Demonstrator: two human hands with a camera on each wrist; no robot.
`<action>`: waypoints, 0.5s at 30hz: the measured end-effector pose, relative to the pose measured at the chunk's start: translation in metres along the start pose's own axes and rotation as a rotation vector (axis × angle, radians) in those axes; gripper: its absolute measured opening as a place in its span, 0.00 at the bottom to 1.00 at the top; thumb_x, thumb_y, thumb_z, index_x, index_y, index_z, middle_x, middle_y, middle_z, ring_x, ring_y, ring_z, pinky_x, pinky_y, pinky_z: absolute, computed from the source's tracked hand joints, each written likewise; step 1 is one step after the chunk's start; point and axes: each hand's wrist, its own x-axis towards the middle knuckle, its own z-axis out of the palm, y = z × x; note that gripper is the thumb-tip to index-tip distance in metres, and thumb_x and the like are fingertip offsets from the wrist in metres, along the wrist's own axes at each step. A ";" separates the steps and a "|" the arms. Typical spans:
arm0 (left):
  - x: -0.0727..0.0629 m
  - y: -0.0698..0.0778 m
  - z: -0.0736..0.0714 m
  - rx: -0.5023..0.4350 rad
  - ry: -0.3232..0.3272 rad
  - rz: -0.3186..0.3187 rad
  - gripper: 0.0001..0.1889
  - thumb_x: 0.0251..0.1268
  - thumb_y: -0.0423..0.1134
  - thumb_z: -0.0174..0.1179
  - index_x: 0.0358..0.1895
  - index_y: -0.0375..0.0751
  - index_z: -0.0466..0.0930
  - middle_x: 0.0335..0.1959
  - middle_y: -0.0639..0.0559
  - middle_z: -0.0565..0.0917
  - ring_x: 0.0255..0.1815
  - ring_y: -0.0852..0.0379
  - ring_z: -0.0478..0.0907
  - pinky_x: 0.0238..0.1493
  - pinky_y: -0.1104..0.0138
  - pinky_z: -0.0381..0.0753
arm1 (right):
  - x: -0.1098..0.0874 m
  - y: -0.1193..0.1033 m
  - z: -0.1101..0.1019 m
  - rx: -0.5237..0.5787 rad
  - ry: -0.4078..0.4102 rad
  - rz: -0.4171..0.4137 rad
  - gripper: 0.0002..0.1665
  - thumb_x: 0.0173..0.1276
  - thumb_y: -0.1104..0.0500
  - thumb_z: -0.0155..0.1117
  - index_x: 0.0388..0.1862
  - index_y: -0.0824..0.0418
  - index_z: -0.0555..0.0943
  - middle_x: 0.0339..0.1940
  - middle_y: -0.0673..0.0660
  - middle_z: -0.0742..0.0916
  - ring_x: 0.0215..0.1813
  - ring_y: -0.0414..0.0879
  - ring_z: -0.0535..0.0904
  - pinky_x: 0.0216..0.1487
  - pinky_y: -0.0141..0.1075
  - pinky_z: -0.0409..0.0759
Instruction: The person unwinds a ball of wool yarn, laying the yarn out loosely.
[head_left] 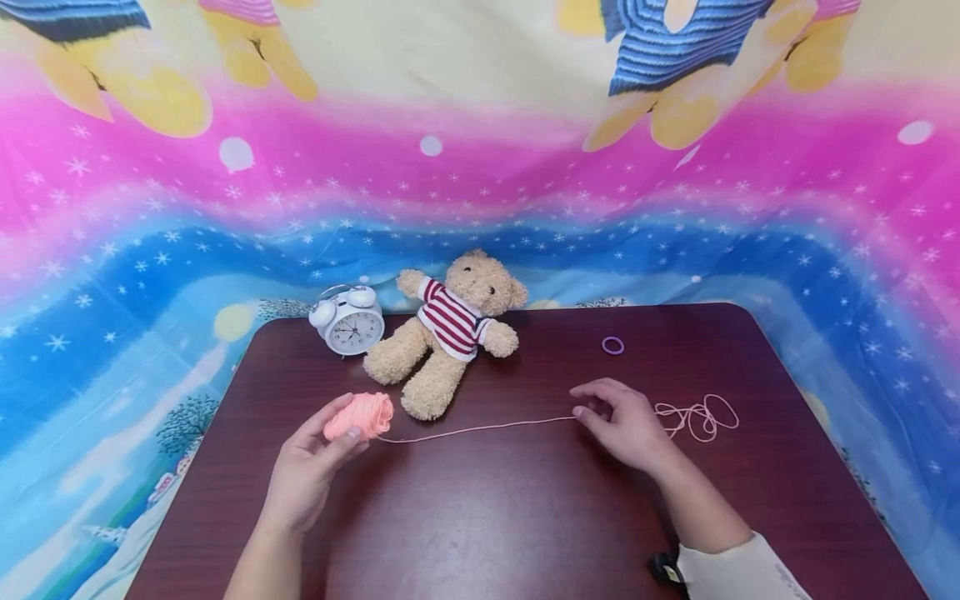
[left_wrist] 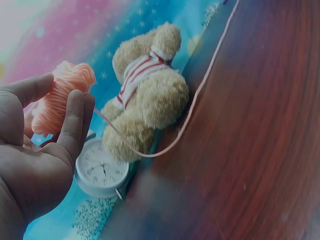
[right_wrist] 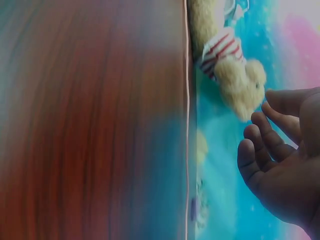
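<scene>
My left hand (head_left: 303,475) holds a small skein of peach yarn (head_left: 362,416) between thumb and fingers, above the left part of the table. From the skein a strand (head_left: 480,430) runs rightward to my right hand (head_left: 626,427) and passes behind it. In the right wrist view that strand (right_wrist: 187,125) runs apart from the fingertips, and nothing shows between the loosely bent fingers. Past the right hand, the yarn lies in loose loops (head_left: 738,413). Beyond the skein, a teddy bear (head_left: 450,321) in a red-striped shirt lies on its back, legs toward me.
A white twin-bell alarm clock (head_left: 354,332) stands left of the bear, close to its foot. A purple ring (head_left: 612,345) lies near the back edge of the dark wooden table (head_left: 480,517). Behind the table hangs a patterned cloth (head_left: 480,183).
</scene>
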 end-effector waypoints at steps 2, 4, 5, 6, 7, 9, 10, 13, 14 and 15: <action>-0.001 0.002 0.005 -0.009 -0.022 0.005 0.28 0.71 0.21 0.59 0.73 0.25 0.67 0.61 0.53 0.83 0.49 0.60 0.85 0.52 0.62 0.87 | 0.003 -0.007 0.009 0.028 -0.020 -0.006 0.14 0.68 0.61 0.74 0.52 0.58 0.88 0.41 0.48 0.86 0.36 0.40 0.78 0.36 0.34 0.81; -0.002 0.004 0.010 -0.014 -0.050 0.006 0.27 0.71 0.21 0.59 0.72 0.26 0.69 0.61 0.52 0.83 0.49 0.59 0.85 0.52 0.62 0.87 | 0.006 -0.014 0.019 0.061 -0.044 -0.011 0.15 0.68 0.60 0.75 0.52 0.58 0.88 0.41 0.47 0.86 0.37 0.39 0.79 0.37 0.34 0.82; -0.002 0.005 0.012 -0.018 -0.064 0.007 0.26 0.71 0.21 0.59 0.71 0.26 0.69 0.60 0.51 0.83 0.48 0.59 0.86 0.51 0.62 0.87 | 0.007 -0.017 0.023 0.075 -0.057 -0.016 0.15 0.68 0.60 0.75 0.53 0.58 0.88 0.41 0.47 0.86 0.37 0.39 0.79 0.37 0.34 0.82; -0.002 0.006 0.015 -0.022 -0.080 0.008 0.26 0.71 0.21 0.59 0.71 0.26 0.70 0.60 0.51 0.83 0.48 0.58 0.86 0.51 0.62 0.88 | 0.008 -0.021 0.028 0.088 -0.071 -0.022 0.15 0.68 0.60 0.75 0.53 0.58 0.88 0.41 0.47 0.86 0.37 0.38 0.79 0.37 0.34 0.82; -0.002 0.007 0.017 -0.030 -0.095 0.009 0.25 0.71 0.21 0.59 0.70 0.26 0.70 0.59 0.50 0.83 0.48 0.58 0.86 0.51 0.62 0.88 | 0.009 -0.025 0.032 0.102 -0.083 -0.028 0.15 0.68 0.60 0.75 0.53 0.58 0.87 0.40 0.47 0.86 0.37 0.38 0.79 0.37 0.34 0.82; -0.002 0.008 0.022 -0.038 -0.128 0.015 0.25 0.71 0.21 0.59 0.70 0.26 0.71 0.58 0.49 0.84 0.47 0.58 0.86 0.50 0.62 0.88 | 0.010 -0.032 0.041 0.133 -0.110 -0.040 0.15 0.68 0.59 0.74 0.53 0.58 0.87 0.40 0.48 0.86 0.37 0.38 0.79 0.37 0.34 0.82; -0.002 0.009 0.025 -0.043 -0.142 0.017 0.25 0.71 0.21 0.59 0.69 0.26 0.71 0.58 0.48 0.84 0.46 0.58 0.86 0.49 0.62 0.88 | 0.011 -0.036 0.046 0.148 -0.122 -0.046 0.15 0.69 0.59 0.74 0.53 0.58 0.87 0.39 0.48 0.86 0.37 0.38 0.79 0.37 0.34 0.82; -0.003 0.011 0.032 -0.059 -0.185 0.024 0.24 0.70 0.20 0.59 0.69 0.27 0.72 0.59 0.47 0.84 0.46 0.58 0.85 0.49 0.62 0.88 | 0.013 -0.047 0.060 0.194 -0.152 -0.065 0.17 0.69 0.59 0.74 0.55 0.59 0.86 0.40 0.49 0.86 0.38 0.38 0.80 0.37 0.34 0.83; -0.003 0.011 0.034 -0.063 -0.202 0.026 0.24 0.70 0.20 0.59 0.69 0.27 0.72 0.59 0.47 0.84 0.47 0.58 0.85 0.49 0.62 0.88 | 0.014 -0.051 0.064 0.208 -0.163 -0.069 0.18 0.69 0.59 0.74 0.56 0.60 0.86 0.41 0.50 0.87 0.38 0.38 0.80 0.38 0.34 0.83; -0.003 0.012 0.036 -0.066 -0.223 0.028 0.24 0.71 0.20 0.59 0.69 0.27 0.72 0.59 0.47 0.83 0.47 0.58 0.85 0.49 0.62 0.88 | 0.015 -0.055 0.069 0.221 -0.174 -0.075 0.19 0.69 0.58 0.74 0.57 0.60 0.85 0.42 0.51 0.87 0.39 0.38 0.81 0.38 0.34 0.84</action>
